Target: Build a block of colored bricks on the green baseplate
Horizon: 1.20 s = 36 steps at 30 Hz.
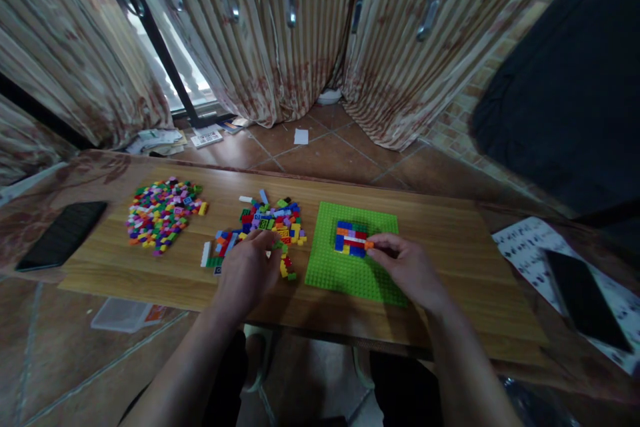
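A green studded baseplate (327,273) lies on the wooden board. On it sits a low block of toy bricks (345,240) in blue, red, white, orange and yellow. My right hand (403,260) pinches a small orange brick (369,245) between thumb and forefinger, at the right edge of that block. To the left, my left hand (253,267) reaches into a loose pile of larger bricks (275,217). Its fingers are bent and close together among the bricks; whatever they hold is hidden. Green and yellow bricks lie beside its fingertips.
A heap of small mixed bricks (165,213) covers the board's left part. One dark phone (63,233) rests at the far left, another dark device (587,297) on a printed sheet (535,233) at the right. A clear plastic tray (120,315) is on the floor.
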{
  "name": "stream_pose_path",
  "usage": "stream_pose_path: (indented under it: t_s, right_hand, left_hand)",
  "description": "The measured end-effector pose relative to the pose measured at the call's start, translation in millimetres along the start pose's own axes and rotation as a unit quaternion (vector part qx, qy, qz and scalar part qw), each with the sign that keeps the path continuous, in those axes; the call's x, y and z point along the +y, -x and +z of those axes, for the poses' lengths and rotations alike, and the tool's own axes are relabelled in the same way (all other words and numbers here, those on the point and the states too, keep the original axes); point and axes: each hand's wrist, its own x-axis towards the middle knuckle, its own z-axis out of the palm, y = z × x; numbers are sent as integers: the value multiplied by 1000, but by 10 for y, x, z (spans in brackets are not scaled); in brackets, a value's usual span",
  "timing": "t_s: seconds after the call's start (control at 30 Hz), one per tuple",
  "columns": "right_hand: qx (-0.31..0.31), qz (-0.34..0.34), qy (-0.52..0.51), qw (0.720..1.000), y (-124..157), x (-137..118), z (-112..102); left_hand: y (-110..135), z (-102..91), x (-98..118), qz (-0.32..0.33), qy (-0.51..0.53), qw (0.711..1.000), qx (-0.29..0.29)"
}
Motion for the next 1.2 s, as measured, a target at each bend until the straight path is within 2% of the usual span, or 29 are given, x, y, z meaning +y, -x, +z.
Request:
stream_pose_path:
  t_s: [0.13,0.27,0.47,0.67,0.93,1.1,1.2]
  right_hand:
    - [-6,-37,23,999,25,-69,104]
    - [41,-96,109,988,27,-74,128]
    - [73,-149,189,968,24,21,180]
    - [85,-152,198,965,53,110,93]
    - [46,-101,172,979,110,121,41]
    - [40,-95,169,980,119,150,46]
    - [41,-107,185,976,125,160,50]
  left_hand:
    - [-14,156,208,48,82,995,-28]
    - [-10,275,393,70,119,989,-61]
    - [-11,385,508,83,154,982,-70]
    - [-14,453,553,103,164,979,-65]
    - [-10,476,648,92,195,975,-49]
    - [-29,538,678,125,186,974,-46]
    - [-24,564,718,147,158,974,-70]
